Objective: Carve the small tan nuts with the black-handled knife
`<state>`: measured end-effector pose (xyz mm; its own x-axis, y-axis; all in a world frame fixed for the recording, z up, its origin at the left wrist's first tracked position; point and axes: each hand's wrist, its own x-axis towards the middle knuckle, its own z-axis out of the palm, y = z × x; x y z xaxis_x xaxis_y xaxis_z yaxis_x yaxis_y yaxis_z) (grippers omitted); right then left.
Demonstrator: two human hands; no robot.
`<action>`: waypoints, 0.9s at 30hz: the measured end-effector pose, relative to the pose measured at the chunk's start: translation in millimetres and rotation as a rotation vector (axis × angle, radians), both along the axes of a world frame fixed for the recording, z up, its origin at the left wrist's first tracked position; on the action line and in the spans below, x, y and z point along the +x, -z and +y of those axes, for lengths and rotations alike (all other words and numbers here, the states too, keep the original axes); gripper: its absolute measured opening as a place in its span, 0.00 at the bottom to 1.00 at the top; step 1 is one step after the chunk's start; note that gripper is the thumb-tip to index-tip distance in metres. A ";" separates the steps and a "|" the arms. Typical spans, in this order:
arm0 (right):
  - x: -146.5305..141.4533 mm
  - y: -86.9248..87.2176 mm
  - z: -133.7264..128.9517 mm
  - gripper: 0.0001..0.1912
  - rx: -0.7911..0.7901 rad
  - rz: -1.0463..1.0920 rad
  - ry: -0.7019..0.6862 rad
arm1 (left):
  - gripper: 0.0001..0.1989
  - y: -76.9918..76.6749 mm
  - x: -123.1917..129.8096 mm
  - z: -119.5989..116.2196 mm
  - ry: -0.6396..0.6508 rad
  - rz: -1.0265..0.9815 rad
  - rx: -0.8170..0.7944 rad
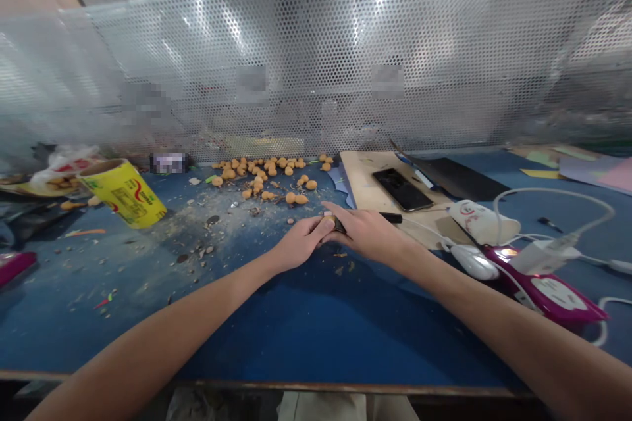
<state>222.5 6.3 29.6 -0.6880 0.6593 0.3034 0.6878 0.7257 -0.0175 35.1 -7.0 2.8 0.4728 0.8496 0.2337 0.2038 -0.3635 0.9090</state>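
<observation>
My left hand [301, 240] is closed at the middle of the table, thumb and fingers pinched round a small tan piece that looks like a gourd, mostly hidden. Against it, my right hand [368, 230] is wrapped round a black-handled tool [391, 218], whose handle end sticks out to the right. A dark part of the tool shows between the two hands; its working end is hard to make out. Just beyond the hands lie several small tan gourds [296, 198] in a loose pile, some joined by bits of stem.
Crumbs and grit litter the blue table [296, 335]. Left are a yellow tape roll [141, 204] and a plastic bag [69, 164]. Right are a phone [402, 189] on cardboard [360, 168], a paper cup [481, 220] and a magenta power strip [553, 293] with cables. A perforated metal screen [306, 33] stands behind.
</observation>
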 end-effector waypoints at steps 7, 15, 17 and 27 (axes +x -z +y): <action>6.4 3.7 2.6 0.38 -0.059 0.060 -0.168 | 0.23 -3.9 -2.2 -1.1 0.095 0.088 -0.012; 10.4 2.4 6.3 0.34 -0.061 -0.008 -0.222 | 0.25 -10.5 -3.7 -4.0 0.120 0.196 0.020; 8.0 3.0 5.7 0.33 -0.025 -0.029 -0.162 | 0.24 -8.2 -3.1 -2.8 0.069 0.173 0.042; 0.1 11.7 4.9 0.38 0.051 0.064 -0.024 | 0.22 -4.9 -0.5 0.7 -0.048 0.050 0.095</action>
<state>222.5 11.2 17.9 -0.6814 0.6252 0.3806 0.6688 0.7431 -0.0235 34.6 -6.3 7.7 0.4454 0.8465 0.2916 0.2669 -0.4364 0.8593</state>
